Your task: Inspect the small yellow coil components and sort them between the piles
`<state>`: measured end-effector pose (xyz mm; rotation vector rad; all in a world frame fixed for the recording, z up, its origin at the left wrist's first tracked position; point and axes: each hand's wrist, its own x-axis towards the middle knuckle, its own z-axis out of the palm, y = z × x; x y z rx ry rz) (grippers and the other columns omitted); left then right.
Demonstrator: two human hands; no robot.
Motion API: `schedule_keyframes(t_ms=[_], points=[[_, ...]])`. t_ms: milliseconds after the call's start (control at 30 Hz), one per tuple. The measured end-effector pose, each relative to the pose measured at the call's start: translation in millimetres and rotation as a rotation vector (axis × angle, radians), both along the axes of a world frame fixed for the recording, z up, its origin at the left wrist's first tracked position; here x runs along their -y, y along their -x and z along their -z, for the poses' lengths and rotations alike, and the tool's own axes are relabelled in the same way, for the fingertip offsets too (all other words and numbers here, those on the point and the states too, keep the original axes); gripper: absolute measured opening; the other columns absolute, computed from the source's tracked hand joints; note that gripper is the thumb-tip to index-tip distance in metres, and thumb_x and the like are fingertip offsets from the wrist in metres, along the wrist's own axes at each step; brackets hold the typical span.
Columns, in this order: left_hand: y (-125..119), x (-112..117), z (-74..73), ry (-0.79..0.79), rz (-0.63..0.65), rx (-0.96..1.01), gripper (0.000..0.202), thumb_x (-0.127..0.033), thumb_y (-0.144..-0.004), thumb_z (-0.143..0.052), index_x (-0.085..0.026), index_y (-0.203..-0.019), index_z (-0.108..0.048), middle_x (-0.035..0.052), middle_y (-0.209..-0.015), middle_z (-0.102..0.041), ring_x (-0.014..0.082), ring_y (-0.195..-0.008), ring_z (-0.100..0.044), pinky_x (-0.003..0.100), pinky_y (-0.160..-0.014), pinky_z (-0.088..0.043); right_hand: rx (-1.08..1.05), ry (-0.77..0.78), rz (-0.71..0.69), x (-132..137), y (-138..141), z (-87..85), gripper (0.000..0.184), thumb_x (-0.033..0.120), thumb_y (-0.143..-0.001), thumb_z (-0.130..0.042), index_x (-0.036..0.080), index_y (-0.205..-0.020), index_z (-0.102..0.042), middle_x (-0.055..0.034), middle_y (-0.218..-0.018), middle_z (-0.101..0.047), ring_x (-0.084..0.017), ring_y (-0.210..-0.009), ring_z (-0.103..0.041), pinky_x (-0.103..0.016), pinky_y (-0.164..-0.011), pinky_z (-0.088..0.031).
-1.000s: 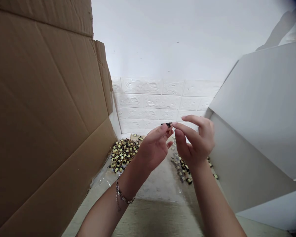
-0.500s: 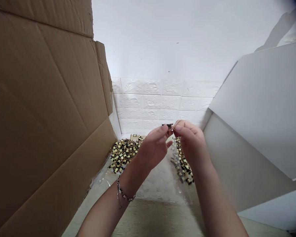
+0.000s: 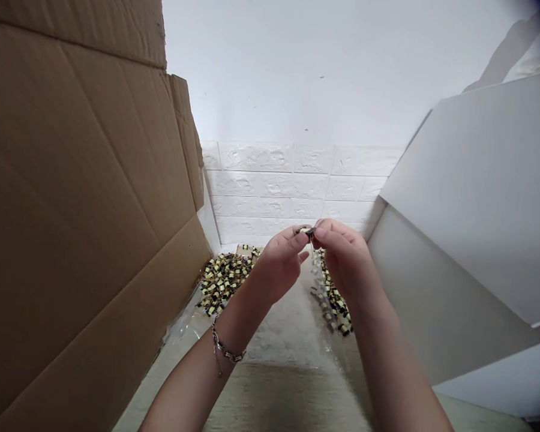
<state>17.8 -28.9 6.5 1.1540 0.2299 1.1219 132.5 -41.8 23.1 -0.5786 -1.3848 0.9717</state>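
Between my two hands is a small transformer coil (image 3: 305, 231), black with a pale yellow band and thin copper-coloured leads hanging down. My left hand (image 3: 281, 264) pinches its left side between thumb and fingers. At its right end, the thumb and forefinger of my right hand (image 3: 346, 252) are closed on the coil or its leads; the exact contact is hidden. Many like coils lie in a left pile (image 3: 225, 279) beyond my left forearm. A second, right pile (image 3: 335, 300) is partly covered by my right hand and wrist.
Clear plastic sheeting (image 3: 288, 336) lies on the table (image 3: 288, 396) under the piles. A tall cardboard panel (image 3: 85, 198) walls the left side. White panels (image 3: 477, 198) stand at the right, and a white brick-patterned wall (image 3: 274, 174) closes the back.
The coil has turned in my fingers, so its pale yellow band now shows and its leads show less. Both hands stay in nearly the same place.
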Motion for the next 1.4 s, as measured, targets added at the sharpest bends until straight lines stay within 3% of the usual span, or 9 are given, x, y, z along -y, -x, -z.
schedule_keyframes(t_ms=[300, 567, 800, 1233, 1400], points=[[0.8, -3.2, -0.6, -0.098, 0.018, -0.001, 0.017, -0.035, -0.074, -0.055, -0.023, -0.085, -0.059, 0.0023, -0.085, -0.053, 0.0166, -0.089, -0.045, 0.030, -0.078, -0.033, -0.023, 0.060, -0.105, -0.5, 0.1, -2.8, 0.024, 0.030, -0.070, -0.055, 0.017, -0.053, -0.046, 0.0010, -0.058, -0.046, -0.012, -0.062, -0.046, -0.025, -0.055, -0.039], [1.7, -0.2, -5.5, -0.108, 0.019, 0.011, 0.016, -0.028, -0.076, -0.050, -0.019, -0.085, -0.059, 0.0002, -0.083, -0.051, 0.0120, -0.081, -0.043, 0.025, -0.077, -0.031, -0.063, 0.148, -0.128, 1.1, 2.4, -6.0, 0.021, 0.023, -0.069, -0.051, 0.017, -0.050, -0.045, 0.0014, -0.056, -0.044, -0.011, -0.062, -0.043, -0.024, -0.058, -0.036], [-0.9, -5.2, -3.1, -0.091, 0.011, 0.010, 0.015, -0.032, -0.071, -0.056, -0.017, -0.073, -0.057, -0.0004, -0.074, -0.046, 0.0118, -0.077, -0.040, 0.025, -0.077, -0.031, -0.093, 0.151, -0.118, -2.8, 2.4, -3.8, 0.021, 0.022, -0.068, -0.052, 0.017, -0.048, -0.046, 0.0017, -0.054, -0.045, -0.011, -0.061, -0.042, -0.023, -0.057, -0.036], [-2.5, -8.2, 3.3, -0.003, 0.020, 0.046, 0.017, -0.034, -0.074, -0.054, -0.019, -0.081, -0.055, -0.0010, -0.078, -0.046, 0.0107, -0.079, -0.042, 0.023, -0.077, -0.031, -0.114, 0.128, -0.086, -7.4, 6.6, 3.2, 0.023, 0.022, -0.070, -0.051, 0.017, -0.050, -0.042, 0.0020, -0.055, -0.038, -0.010, -0.060, -0.036, -0.022, -0.055, -0.031], [-2.8, -8.1, 0.8, -0.055, -0.004, 0.115, 0.014, -0.031, -0.074, -0.055, -0.017, -0.076, -0.057, -0.0003, -0.076, -0.049, 0.0095, -0.077, -0.044, 0.023, -0.078, -0.033, -0.143, 0.047, -0.086, -7.7, 7.9, 2.1, 0.023, 0.025, -0.071, -0.047, 0.018, -0.050, -0.041, 0.0019, -0.056, -0.037, -0.010, -0.061, -0.038, -0.024, -0.058, -0.033]])
